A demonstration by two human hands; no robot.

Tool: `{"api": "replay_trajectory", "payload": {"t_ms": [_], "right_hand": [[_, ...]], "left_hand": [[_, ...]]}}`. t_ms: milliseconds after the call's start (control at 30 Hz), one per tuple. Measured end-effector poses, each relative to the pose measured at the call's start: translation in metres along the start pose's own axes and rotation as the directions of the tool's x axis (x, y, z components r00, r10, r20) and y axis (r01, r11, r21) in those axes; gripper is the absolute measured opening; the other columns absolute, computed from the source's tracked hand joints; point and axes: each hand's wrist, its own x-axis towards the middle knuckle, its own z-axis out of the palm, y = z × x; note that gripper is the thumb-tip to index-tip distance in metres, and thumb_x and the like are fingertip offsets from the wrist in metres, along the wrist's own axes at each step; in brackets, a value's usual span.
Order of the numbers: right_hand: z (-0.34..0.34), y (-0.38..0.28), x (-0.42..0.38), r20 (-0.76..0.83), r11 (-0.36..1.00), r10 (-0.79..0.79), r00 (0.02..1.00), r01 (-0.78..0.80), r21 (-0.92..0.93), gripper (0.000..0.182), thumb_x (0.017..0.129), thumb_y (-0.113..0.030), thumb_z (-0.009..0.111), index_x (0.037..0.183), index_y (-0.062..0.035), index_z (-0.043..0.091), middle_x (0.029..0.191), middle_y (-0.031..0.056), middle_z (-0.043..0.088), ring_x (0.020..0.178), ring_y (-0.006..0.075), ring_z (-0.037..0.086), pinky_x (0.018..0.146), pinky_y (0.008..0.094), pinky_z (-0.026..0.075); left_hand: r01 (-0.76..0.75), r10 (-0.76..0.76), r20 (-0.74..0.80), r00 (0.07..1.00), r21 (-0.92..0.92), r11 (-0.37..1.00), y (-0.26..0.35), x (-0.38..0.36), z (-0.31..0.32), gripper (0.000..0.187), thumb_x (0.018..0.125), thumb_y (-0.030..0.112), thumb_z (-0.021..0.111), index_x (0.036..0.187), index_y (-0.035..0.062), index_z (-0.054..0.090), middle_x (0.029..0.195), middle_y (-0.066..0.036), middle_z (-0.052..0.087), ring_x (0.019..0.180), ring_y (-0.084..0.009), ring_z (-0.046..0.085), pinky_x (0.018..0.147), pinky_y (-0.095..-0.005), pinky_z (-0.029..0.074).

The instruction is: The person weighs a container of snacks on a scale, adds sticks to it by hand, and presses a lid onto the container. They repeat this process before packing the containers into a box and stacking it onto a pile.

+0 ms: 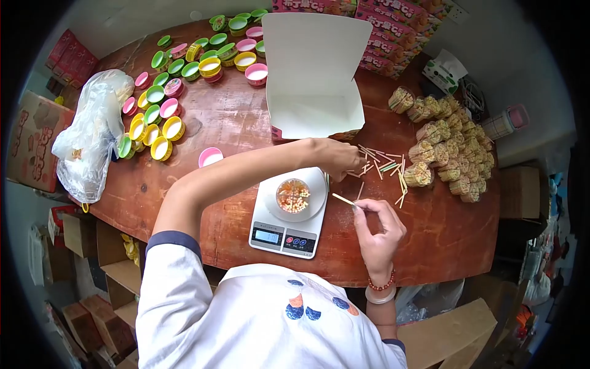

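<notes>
My right hand (380, 234) pinches one thin pale biscuit stick (343, 198) between thumb and fingertips, to the right of the scale. Across the scale reaches my left arm; my left hand (335, 158) has its fingers bent together at the edge of a scatter of loose biscuit sticks (387, 165). What those fingertips hold, if anything, is hidden. On the white digital kitchen scale (260, 212) stands a clear round cup (292, 212), partly filled with upright sticks whose ends are pale and orange. The scale's display is lit, but its digits are too small to read.
An open white-lined box (316, 67) stands behind my left hand. Bundles of sticks (455, 147) pile up at right. Green, yellow and pink tubs (174, 128) spread at left, beside a plastic bag (92, 135). Pink printed boxes (393, 31) are stacked at the back.
</notes>
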Motion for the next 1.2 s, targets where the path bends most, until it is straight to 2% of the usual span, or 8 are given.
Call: {"api": "replay_trajectory", "payload": {"t_ms": [67,200,267,467,700,967,1033,1200], "right_hand": [[0.01,-0.015,0.011,0.104,0.999,-0.046,0.994,0.045,0.016,0.013,0.083,0.009,0.073,0.093,0.0015,0.071,0.086,0.0096,0.072,0.078,0.0169,0.069,0.071,0.0284,0.054],[0.029,-0.017,0.024,0.231,0.988,-0.154,0.961,0.157,0.007,0.013,0.083,0.004,0.075,0.094,0.001,0.071,0.085,0.0129,0.07,0.076,0.0269,0.068,0.067,0.0359,0.054],[0.034,-0.018,0.029,0.278,0.989,-0.137,0.951,0.145,-0.007,0.012,0.083,0.004,0.075,0.095,0.002,0.072,0.086,0.0144,0.07,0.08,0.0296,0.068,0.07,0.0383,0.055],[0.046,-0.025,0.041,0.414,0.954,-0.227,0.881,0.286,-0.086,0.016,0.083,0.005,0.073,0.098,0.0032,0.071,0.089,0.0151,0.067,0.086,0.0314,0.066,0.075,0.041,0.055],[0.048,-0.028,0.048,0.478,0.93,-0.242,0.844,0.342,-0.133,0.013,0.082,0.004,0.073,0.095,0.003,0.07,0.085,0.0144,0.065,0.081,0.0304,0.064,0.073,0.0407,0.053],[0.054,-0.018,0.043,0.485,0.935,-0.202,0.851,0.315,-0.163,0.015,0.083,0.0,0.075,0.097,0.0022,0.07,0.089,0.0134,0.066,0.082,0.0286,0.065,0.075,0.0398,0.054],[0.05,-0.022,0.042,0.495,0.999,0.021,0.869,0.007,-0.054,0.04,0.079,-0.01,0.083,0.114,0.0006,0.066,0.1,0.0137,0.067,0.093,0.0275,0.068,0.085,0.037,0.056],[0.078,0.005,0.01,0.376,0.982,-0.169,0.911,0.187,-0.01,0.078,0.071,-0.021,0.093,0.135,-0.0011,0.054,0.118,0.0165,0.066,0.108,0.0333,0.069,0.095,0.0388,0.056]], "left_hand": [[-0.077,0.052,-0.182,0.982,-0.135,0.988,-0.002,-0.014,-0.007,0.017,0.075,0.001,0.067,0.09,-0.003,0.061,0.075,-0.017,0.063,0.067,-0.0344,0.062,0.063,-0.0457,0.051],[-0.109,0.007,-0.44,0.898,-0.207,0.972,0.011,-0.066,-0.034,0.009,0.079,0.0,0.069,0.087,-0.0008,0.068,0.081,-0.014,0.068,0.07,-0.0292,0.067,0.064,-0.0416,0.055],[-0.174,-0.124,-0.696,0.707,-0.341,0.924,0.024,-0.105,-0.041,0.009,0.083,0.002,0.074,0.093,0.0021,0.074,0.088,-0.01,0.073,0.076,-0.0227,0.071,0.068,-0.0349,0.059],[0.119,-0.362,-0.72,0.592,-0.367,0.923,0.074,-0.191,-0.021,0.018,0.085,0.007,0.079,0.102,0.0037,0.076,0.095,-0.01,0.076,0.082,-0.022,0.074,0.069,-0.0327,0.061],[0.146,-0.5,-0.615,0.609,-0.533,0.833,0.089,-0.195,0.01,0.017,0.087,0.008,0.076,0.103,0.0024,0.073,0.093,-0.012,0.075,0.084,-0.0263,0.074,0.072,-0.0356,0.059],[0.18,-0.435,-0.583,0.686,-0.443,0.878,0.082,-0.189,0.015,0.018,0.088,0.006,0.073,0.106,0.0013,0.071,0.097,-0.015,0.073,0.087,-0.033,0.072,0.076,-0.042,0.058],[0.17,-0.401,-0.596,0.696,-0.405,0.898,0.084,-0.188,0.016,0.019,0.088,0.007,0.073,0.106,0.0015,0.071,0.098,-0.014,0.073,0.088,-0.0333,0.072,0.076,-0.0427,0.058],[0.222,-0.263,-0.646,0.717,-0.147,0.964,0.086,-0.187,0.033,0.02,0.086,0.006,0.075,0.106,0.0021,0.071,0.096,-0.01,0.069,0.092,-0.0272,0.068,0.079,-0.0388,0.057]]}}
